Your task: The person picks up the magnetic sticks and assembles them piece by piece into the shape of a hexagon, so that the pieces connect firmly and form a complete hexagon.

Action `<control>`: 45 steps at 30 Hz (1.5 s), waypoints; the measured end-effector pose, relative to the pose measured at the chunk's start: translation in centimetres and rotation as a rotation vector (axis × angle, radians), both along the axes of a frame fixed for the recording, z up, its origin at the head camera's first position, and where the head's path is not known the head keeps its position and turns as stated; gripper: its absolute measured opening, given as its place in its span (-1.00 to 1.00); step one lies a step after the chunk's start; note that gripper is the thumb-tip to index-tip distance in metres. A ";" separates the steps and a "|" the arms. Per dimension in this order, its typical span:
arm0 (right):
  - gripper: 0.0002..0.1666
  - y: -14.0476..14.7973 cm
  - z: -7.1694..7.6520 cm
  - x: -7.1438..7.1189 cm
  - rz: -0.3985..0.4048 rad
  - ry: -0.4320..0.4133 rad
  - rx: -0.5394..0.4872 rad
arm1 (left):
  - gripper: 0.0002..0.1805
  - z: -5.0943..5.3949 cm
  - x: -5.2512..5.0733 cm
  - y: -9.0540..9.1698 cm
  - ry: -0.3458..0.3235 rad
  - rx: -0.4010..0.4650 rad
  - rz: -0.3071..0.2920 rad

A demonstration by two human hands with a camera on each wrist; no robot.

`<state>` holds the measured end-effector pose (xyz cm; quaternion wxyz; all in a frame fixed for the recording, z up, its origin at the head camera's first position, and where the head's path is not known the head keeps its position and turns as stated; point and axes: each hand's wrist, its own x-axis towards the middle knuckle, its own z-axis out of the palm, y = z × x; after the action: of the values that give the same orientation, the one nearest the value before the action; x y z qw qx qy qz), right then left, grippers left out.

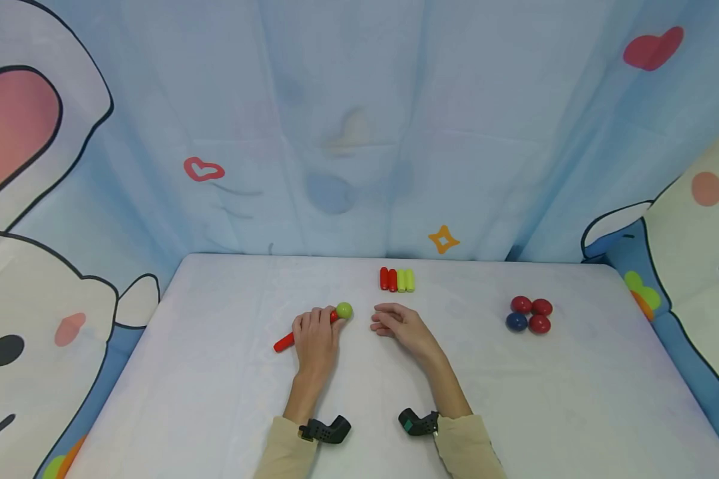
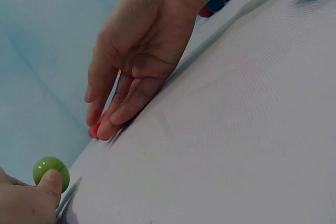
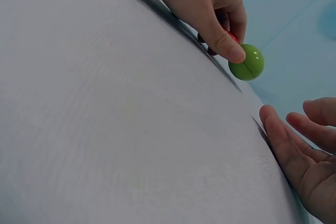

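A blue curtain (image 1: 359,100) printed with cartoon figures hangs behind the bench (image 1: 216,399), which wears a white cloth. Two beige sleeves (image 1: 287,449) reach over it from the near side, a black camera (image 1: 329,431) at each wrist. The left hand (image 1: 317,334) lies over a red stick (image 1: 284,342), left of the bench's middle; its grip is curled round the stick, which shows on both sides of it, and the thumb touches a green ball (image 1: 344,311) at the far end. The right hand (image 1: 404,326) is near, its grip relaxed, fingers slightly bent and apart; whether it touches the cloth, I cannot tell. Well to the right, three red balls (image 1: 541,307) and a blue ball (image 1: 516,322) cluster together. Smallest, beyond the hands, two red pegs (image 1: 384,278) and two green pegs (image 1: 405,280) stand in a row, side by side.
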<state>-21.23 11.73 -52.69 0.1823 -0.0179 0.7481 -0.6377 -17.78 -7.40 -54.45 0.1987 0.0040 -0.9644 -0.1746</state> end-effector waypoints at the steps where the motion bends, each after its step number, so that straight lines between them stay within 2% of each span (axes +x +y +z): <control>1: -0.52 0.1 0.0 0.0 -0.003 0.002 -0.003 | -0.59 0.1 0.0 0.0 -0.003 0.010 0.007; 4: -0.53 0.3 -0.1 -0.1 -0.012 -0.001 -0.001 | -0.46 0.3 0.1 0.2 -0.033 0.020 0.037; 7: -0.53 0.5 -0.1 -0.1 -0.024 -0.008 0.009 | -0.42 0.4 0.1 0.2 -0.045 0.012 0.063; 10: -0.54 0.7 0.1 -0.2 -0.042 -0.018 0.020 | -0.47 0.3 0.1 0.2 0.015 -0.009 0.076; 17: -0.55 1.5 0.3 -0.4 -0.084 -0.030 0.032 | -0.64 0.0 0.0 0.2 0.218 -0.042 0.037; 21: -0.56 1.9 0.4 -0.5 -0.114 -0.011 0.053 | -0.66 0.0 -0.1 0.3 0.263 -0.034 0.017; 25: -0.57 2.2 0.3 -0.6 -0.137 0.014 0.093 | -0.65 0.0 0.0 0.3 0.257 -0.030 0.008; 31: -0.61 2.1 0.1 -0.7 -0.166 0.067 0.164 | -0.56 0.0 0.0 0.4 0.210 -0.018 -0.005; 37: -0.63 2.2 0.1 -1.0 -0.188 0.120 0.240 | -0.56 0.0 0.0 0.3 0.175 -0.009 -0.007; 45: -0.47 2.8 0.6 -2.3 -0.246 0.163 0.418 | -0.54 0.0 0.0 0.3 0.138 0.019 -0.003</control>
<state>-23.53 14.52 -52.12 0.0424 0.0600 0.8725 -0.4830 -17.81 -7.13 -54.48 0.2646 -0.0078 -0.9466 -0.1841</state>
